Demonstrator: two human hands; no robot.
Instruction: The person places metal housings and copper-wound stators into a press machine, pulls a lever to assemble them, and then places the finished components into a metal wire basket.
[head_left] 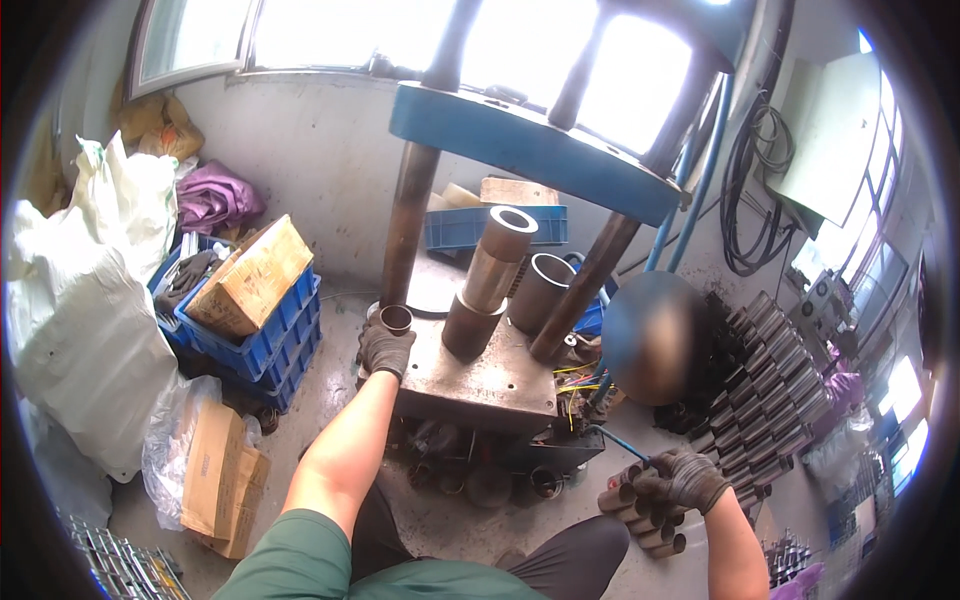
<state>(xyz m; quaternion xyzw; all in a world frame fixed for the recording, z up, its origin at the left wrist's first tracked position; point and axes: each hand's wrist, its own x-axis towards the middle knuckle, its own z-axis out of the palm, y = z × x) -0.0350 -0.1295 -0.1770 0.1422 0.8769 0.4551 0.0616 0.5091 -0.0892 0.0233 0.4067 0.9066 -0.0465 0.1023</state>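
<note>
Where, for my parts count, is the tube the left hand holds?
In the head view, the tube is left of centre, by the left column's foot.

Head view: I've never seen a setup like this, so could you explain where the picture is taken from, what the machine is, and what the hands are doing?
There is one picture, from a wide fisheye camera on the person's head, looking down, so straight edges bend near the rim.

The machine looks like a press: a blue crossbeam on metal columns above a steel plate. On the plate stand stacked metal cylinders and, behind them to the right, a wide open tube.

Both hands wear grey gloves. The left hand holds a short metal tube at the plate's left side. The right hand is at the end of a blue rod; its grip is unclear.
</note>
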